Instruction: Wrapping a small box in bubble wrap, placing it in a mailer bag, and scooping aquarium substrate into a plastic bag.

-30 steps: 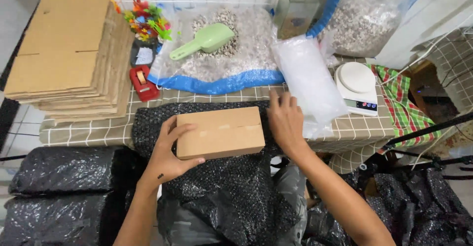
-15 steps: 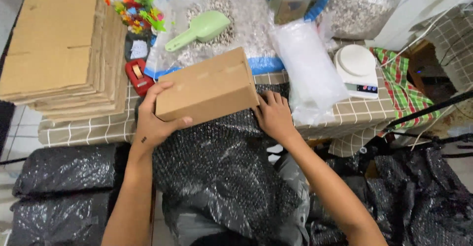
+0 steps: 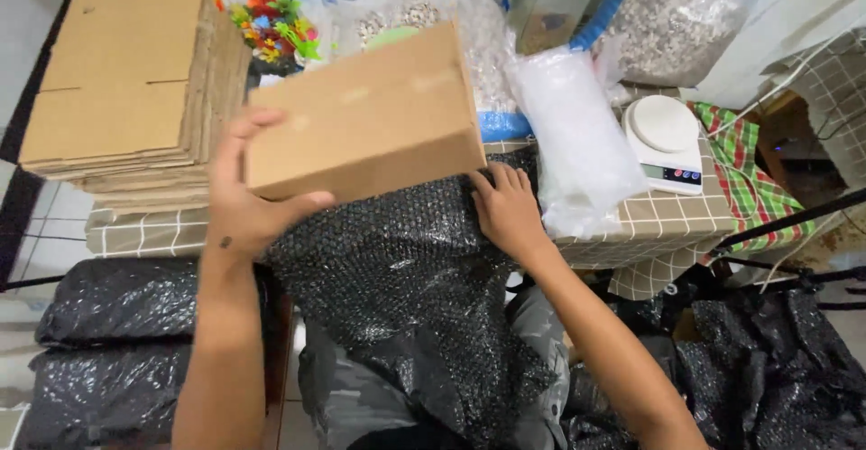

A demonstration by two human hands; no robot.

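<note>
Stack of flat cardboard sheets (image 3: 126, 89) far left on the table (image 3: 667, 225). Left hand (image 3: 244, 197) grips the brown cardboard box (image 3: 370, 116), lifted and tilted above black bubble wrap (image 3: 397, 270). Right hand (image 3: 505, 211) flat, fingers spread, pressing the wrap just under the box. Clear plastic bag (image 3: 577, 134), then white kitchen scale (image 3: 663, 139) at right.

left: flat cardboard stack (image 3: 126, 89) blocks | right: clear bag roll (image 3: 577, 134), scale (image 3: 666, 142) crowd | centre: black bubble wrap (image 3: 397, 270) open
</note>
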